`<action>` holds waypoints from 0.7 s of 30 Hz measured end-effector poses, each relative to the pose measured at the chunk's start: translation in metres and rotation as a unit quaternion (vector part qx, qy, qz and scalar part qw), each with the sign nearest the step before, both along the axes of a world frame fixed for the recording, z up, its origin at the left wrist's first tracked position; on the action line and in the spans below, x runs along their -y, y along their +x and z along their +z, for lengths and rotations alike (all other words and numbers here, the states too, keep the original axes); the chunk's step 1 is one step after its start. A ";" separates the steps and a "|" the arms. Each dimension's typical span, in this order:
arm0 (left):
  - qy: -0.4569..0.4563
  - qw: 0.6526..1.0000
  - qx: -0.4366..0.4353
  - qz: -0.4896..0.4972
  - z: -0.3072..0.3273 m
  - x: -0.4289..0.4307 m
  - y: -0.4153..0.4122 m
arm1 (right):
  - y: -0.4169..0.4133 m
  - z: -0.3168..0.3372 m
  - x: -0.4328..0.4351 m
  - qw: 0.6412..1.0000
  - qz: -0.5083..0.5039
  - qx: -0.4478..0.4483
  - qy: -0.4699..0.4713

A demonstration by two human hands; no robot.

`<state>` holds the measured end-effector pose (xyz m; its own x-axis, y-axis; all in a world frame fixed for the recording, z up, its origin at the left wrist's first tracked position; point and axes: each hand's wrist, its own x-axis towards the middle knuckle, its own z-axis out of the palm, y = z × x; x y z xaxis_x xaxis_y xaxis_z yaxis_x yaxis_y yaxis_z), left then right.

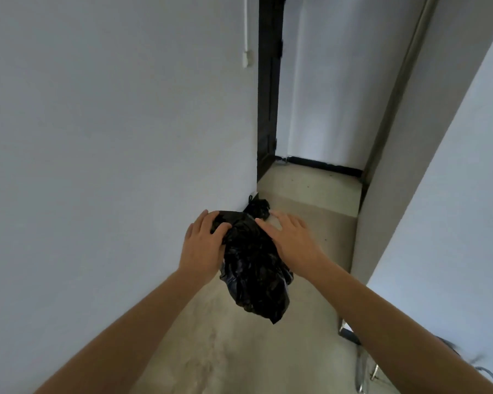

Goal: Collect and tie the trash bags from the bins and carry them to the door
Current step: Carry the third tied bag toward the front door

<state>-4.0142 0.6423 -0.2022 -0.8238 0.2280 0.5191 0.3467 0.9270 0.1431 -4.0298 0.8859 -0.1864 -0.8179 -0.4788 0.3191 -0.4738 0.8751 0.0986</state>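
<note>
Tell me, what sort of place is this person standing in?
Probably a narrow indoor hallway in a home: plain white walls, a bare pale floor, and a dark door frame at the far end.

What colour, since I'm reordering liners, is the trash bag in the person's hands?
The trash bag is plain glossy black, no pattern; the head view shows it.

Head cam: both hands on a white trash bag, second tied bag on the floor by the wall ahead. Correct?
One error: the trash bag is black, not white. The head view shows the left hand and right hand on it, and the second tied bag on the floor by the wall ahead.
</note>
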 end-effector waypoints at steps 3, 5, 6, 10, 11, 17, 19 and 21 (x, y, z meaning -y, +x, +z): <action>0.011 1.000 0.009 0.013 -0.020 0.003 -0.082 | -0.087 -0.022 0.007 1.000 0.007 -0.008 0.010; 0.004 1.000 0.005 0.008 -0.033 0.008 -0.145 | -0.150 -0.035 0.013 1.000 0.009 0.000 0.015; 0.006 1.000 0.006 0.007 -0.038 0.011 -0.178 | -0.182 -0.038 0.016 1.000 0.009 0.009 0.026; 0.030 0.999 0.029 -0.009 -0.032 0.027 -0.316 | -0.316 -0.026 0.030 0.999 -0.005 0.014 0.039; 0.032 0.999 0.021 -0.013 -0.025 0.030 -0.343 | -0.342 -0.019 0.031 1.000 -0.008 0.004 0.028; 0.019 0.999 -0.002 -0.044 0.004 0.032 -0.505 | -0.485 0.002 0.028 1.000 -0.023 -0.009 -0.020; 0.009 0.999 -0.004 -0.047 0.003 0.028 -0.560 | -0.538 -0.003 0.023 0.999 -0.024 -0.008 -0.032; 0.002 0.999 0.000 -0.039 -0.007 0.021 -0.610 | -0.589 -0.015 0.019 0.998 -0.028 0.004 -0.050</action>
<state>-4.6244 0.6214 -0.2093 -0.8036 0.2893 0.5201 0.4181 0.8964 0.1474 -4.6191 0.8671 -0.2011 -0.8450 -0.3984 0.3567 -0.4241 0.9056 0.0068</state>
